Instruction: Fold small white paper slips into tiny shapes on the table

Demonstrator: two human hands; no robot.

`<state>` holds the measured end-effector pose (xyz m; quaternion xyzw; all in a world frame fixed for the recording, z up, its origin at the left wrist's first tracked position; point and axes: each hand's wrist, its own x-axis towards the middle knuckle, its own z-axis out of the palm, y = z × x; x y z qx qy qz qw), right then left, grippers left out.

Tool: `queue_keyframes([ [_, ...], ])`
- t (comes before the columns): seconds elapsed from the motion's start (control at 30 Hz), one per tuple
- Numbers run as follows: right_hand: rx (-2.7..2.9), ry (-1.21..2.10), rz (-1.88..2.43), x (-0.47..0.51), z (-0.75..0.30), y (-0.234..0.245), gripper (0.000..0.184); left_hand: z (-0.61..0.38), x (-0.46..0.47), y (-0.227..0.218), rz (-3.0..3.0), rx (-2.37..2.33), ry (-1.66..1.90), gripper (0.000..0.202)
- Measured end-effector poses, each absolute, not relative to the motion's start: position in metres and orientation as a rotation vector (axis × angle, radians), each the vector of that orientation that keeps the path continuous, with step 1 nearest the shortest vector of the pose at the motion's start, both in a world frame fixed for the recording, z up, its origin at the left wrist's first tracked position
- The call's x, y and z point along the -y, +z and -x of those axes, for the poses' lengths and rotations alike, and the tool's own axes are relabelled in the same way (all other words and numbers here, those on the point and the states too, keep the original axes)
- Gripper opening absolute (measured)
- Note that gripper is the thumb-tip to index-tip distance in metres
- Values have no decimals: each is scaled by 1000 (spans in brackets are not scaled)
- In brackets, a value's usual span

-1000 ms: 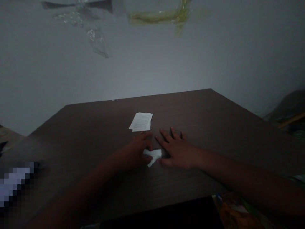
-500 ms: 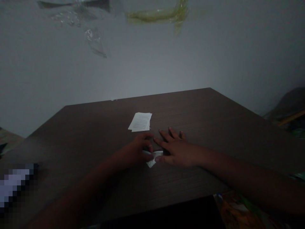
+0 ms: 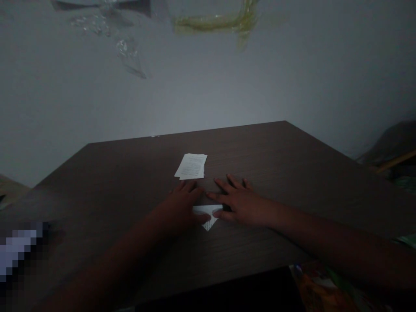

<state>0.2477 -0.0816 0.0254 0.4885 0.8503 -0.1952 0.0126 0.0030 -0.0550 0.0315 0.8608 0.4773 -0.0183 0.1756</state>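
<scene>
A small folded white paper (image 3: pixel 208 215) lies on the dark wooden table (image 3: pixel 276 173), its point toward me. My left hand (image 3: pixel 182 203) lies flat on its left part, fingers stretched forward. My right hand (image 3: pixel 238 200) lies flat on its right part, fingers spread, thumb on the paper's top edge. Both hands press down and cover most of the paper. A small stack of white printed sheets (image 3: pixel 191 166) rests just beyond my fingertips.
A grey wall rises behind the table, with clear plastic (image 3: pixel 130 52) and a greenish strip (image 3: pixel 214 19) stuck high on it. A blurred patch (image 3: pixel 19 251) sits at the table's left front. Colourful clutter (image 3: pixel 325 290) shows below the right front edge.
My left hand has gone from curled over the paper to lying flat on it. The paper has flattened into a downward-pointing triangle. My right hand barely shifted.
</scene>
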Motion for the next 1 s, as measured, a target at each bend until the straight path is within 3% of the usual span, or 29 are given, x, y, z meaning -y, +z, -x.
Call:
queue_keyframes([
  [0.3,-2630,-617,-1510,81,-248,24,102,-5,62,42,-2394,-1407,-363,109],
  [0.47,-2592,-606,-1490,82,-247,26,103,-9,65,51,-2388,-1381,-404,108],
  [0.67,-2553,-636,-1482,81,-245,30,108,-15,62,54,-2348,-1381,-480,125],
  [0.83,-2545,-666,-1494,79,-244,31,110,-16,59,50,-2384,-1402,-363,122],
  [1.0,-2501,-636,-1474,78,-243,30,110,-15,53,51,-2405,-1366,-379,100],
])
